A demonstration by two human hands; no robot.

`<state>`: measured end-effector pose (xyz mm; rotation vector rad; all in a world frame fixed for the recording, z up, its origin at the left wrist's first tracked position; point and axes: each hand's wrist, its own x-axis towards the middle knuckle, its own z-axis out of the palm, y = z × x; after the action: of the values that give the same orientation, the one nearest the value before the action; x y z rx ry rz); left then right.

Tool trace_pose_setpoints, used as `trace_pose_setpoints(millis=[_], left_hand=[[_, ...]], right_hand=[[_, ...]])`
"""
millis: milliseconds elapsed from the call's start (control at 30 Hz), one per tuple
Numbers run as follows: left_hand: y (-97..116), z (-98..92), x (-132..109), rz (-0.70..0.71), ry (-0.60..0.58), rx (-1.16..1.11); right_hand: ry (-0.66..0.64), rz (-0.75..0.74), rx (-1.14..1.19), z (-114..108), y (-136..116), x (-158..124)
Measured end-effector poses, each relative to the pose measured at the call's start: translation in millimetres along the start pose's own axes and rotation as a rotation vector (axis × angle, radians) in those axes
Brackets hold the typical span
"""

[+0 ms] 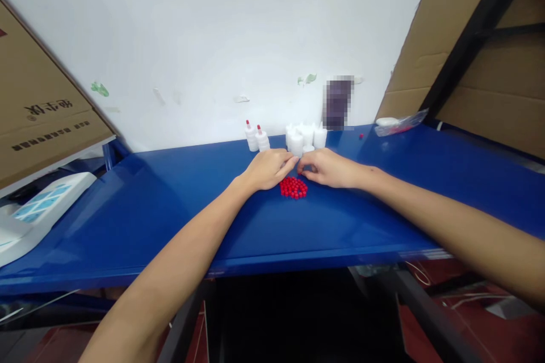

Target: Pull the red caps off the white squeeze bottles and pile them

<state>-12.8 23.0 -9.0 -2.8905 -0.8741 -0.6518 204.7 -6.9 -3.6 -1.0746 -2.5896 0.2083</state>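
Observation:
My left hand (270,169) rests on the table with its fingers curled and thumb closed toward them. Its fingertips are beside a white squeeze bottle (297,146); what they grip, if anything, is hidden. Facing it, my right hand (323,168) pinches a small red cap (300,172) between thumb and finger. A loose pile of red caps (293,188) lies just in front of both hands. Behind the hands stands a cluster of white bottles (320,137), partly covered. To their left are two white bottles (251,139) with red tips on their nozzles.
The blue table (183,204) meets a white wall. One stray red cap (361,136) and a clear plastic bag (402,123) lie at the back right. A white device with blue panels (42,210) stands at the left, below a cardboard box (46,108).

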Motion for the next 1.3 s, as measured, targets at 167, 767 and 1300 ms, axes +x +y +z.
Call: trace_pose_setpoints(millis=[167,767,1300], left_hand=[[0.1,-0.4,0.0,0.005,0.002,-0.003],[4.0,-0.4,0.7,0.012,-0.024,0.003],[2.6,-0.3,-0.1,0.029,-0.007,-0.005]], right_hand=[[0.008,-0.035,-0.004,2.7,1.4,0.1],[-0.025,-0.066,-0.102,2.4,9.3,-2.1],[0.050,-0.008,0.071,2.7,1.6,-2.0]])
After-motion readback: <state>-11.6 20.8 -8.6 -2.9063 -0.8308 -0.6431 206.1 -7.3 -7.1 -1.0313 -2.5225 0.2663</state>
